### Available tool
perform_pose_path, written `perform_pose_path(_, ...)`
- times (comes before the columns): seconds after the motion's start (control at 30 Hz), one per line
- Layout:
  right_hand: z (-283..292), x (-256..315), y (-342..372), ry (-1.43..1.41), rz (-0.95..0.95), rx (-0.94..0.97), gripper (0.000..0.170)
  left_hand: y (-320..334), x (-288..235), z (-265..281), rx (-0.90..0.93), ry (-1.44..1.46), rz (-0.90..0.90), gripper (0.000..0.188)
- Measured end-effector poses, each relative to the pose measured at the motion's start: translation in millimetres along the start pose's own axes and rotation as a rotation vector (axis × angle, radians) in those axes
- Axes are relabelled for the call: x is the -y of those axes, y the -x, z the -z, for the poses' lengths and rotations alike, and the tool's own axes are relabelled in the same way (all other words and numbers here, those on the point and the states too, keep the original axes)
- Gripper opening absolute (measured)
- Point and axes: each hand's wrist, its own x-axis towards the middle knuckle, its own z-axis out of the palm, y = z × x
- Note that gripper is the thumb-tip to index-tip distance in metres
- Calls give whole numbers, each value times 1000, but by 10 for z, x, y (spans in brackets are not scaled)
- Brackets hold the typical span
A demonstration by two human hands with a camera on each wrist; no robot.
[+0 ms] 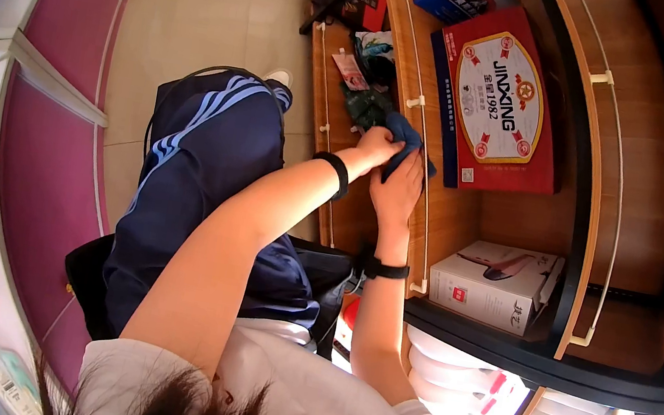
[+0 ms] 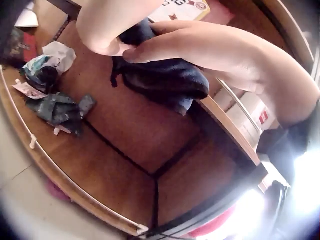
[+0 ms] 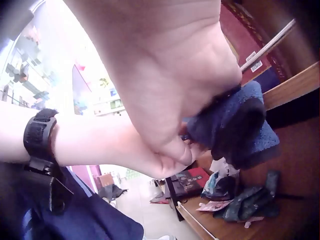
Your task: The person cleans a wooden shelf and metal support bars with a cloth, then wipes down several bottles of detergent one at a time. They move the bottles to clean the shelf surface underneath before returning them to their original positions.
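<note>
A dark blue cloth is bunched between both hands at the shelf edge. My left hand pinches its near side. My right hand grips it from below in the head view, with the fingers partly hidden by folds. The left wrist view shows the cloth hanging beneath the right hand, whose thumb reaches towards the left hand. Folds of the cloth stick out beyond the right hand in the right wrist view.
Crumpled dark green cloth and a pink-white packet lie on the lower shelf. A red carton and a white hair dryer box stand on the shelf above. White rails run along the shelf fronts.
</note>
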Motion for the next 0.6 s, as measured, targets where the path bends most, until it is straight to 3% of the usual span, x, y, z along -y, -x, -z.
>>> perform_pose_path(0.13, 158, -11, 415, 174, -94, 104, 97, 303, 135, -257, 69, -245, -35, 33)
perform_pose_path(0.33, 438, -213, 1174, 291, -168, 193, 101, 1123, 136, -603, 350, -238, 103, 34)
perform_pose_path(0.4, 546, -356, 1453, 304, -169, 251, 100, 1493, -74, -582, 565, 35, 343, 36)
perform_pose_path(0.47, 652, -455, 1702, 321, -221, 342, 98, 1534, 301, -793, 687, 29, 300, 39)
perform_pose_path(0.53, 772, -493, 1892, 328, -166, 355, 90, 1758, 114, -747, 739, 101, 388, 42)
perform_pose_path(0.6, 797, -572, 1975, 333, -121, 341, 84, 1731, 249, -797, 764, 97, 417, 40)
